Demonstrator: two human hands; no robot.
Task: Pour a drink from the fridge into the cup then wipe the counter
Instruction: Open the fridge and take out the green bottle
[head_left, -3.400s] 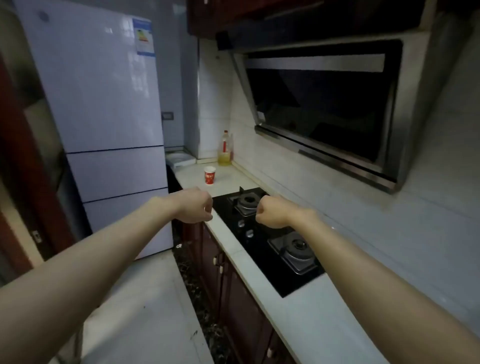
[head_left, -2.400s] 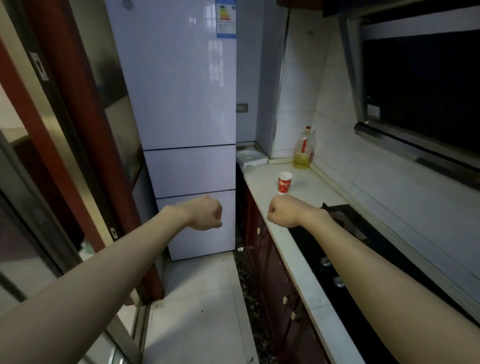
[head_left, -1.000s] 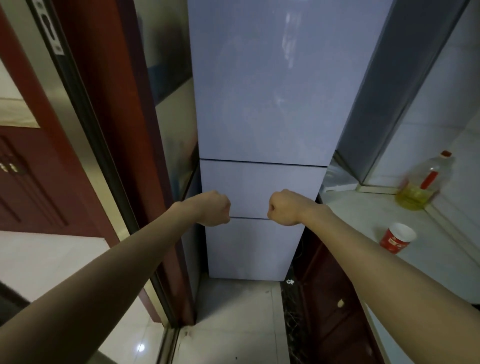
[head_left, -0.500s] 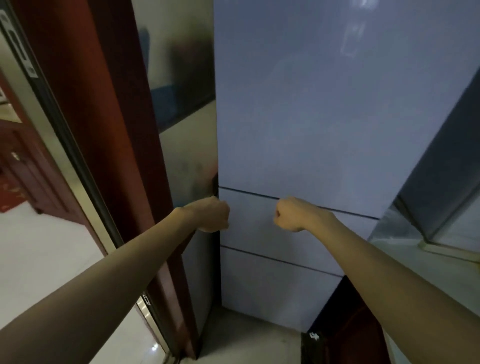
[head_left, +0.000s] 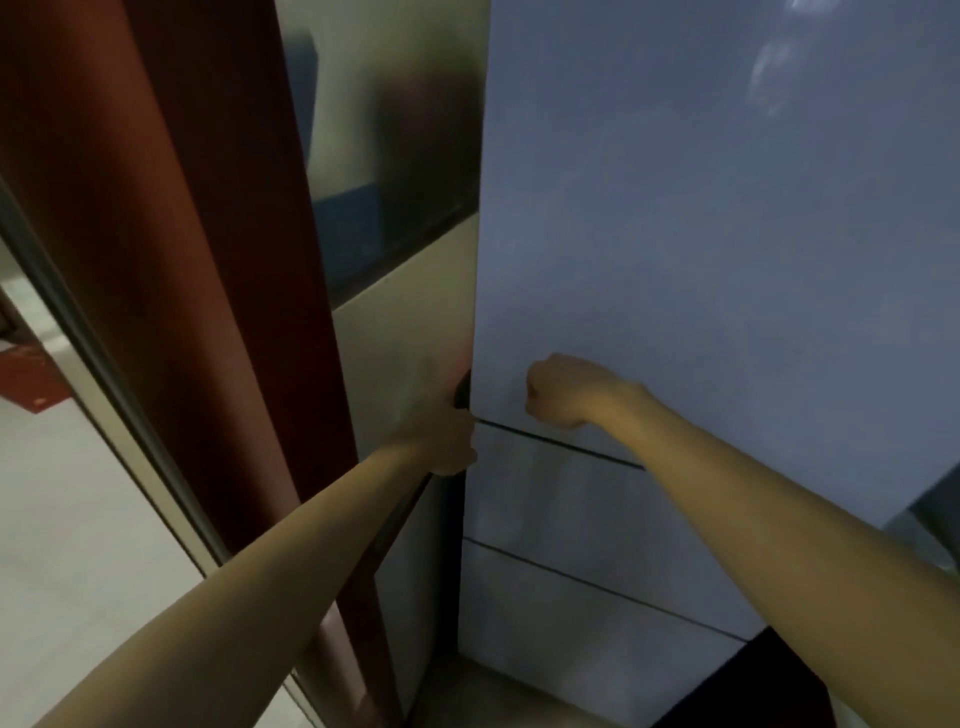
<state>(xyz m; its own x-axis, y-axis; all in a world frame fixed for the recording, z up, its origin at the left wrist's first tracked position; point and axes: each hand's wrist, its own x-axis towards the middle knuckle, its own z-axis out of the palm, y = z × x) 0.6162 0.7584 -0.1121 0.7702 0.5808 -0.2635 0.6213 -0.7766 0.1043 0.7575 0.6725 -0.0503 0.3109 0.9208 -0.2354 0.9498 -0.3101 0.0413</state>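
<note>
Since half-second earlier, left hand (head_left: 447, 436) shifted outward to left edge of fridge door (head_left: 727, 260), at seam; blurred, could not tell if fingers gripped. Beyond it, right hand (head_left: 561, 389) was empty fist just before door. Door was closed; drink unseen inside. Best: hook fingers behind edge, pull steadily.

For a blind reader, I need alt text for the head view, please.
A left hand is at the left edge of a closed fridge; its grip is unclear. The right hand, a fist, hovers before the fridge.
</note>
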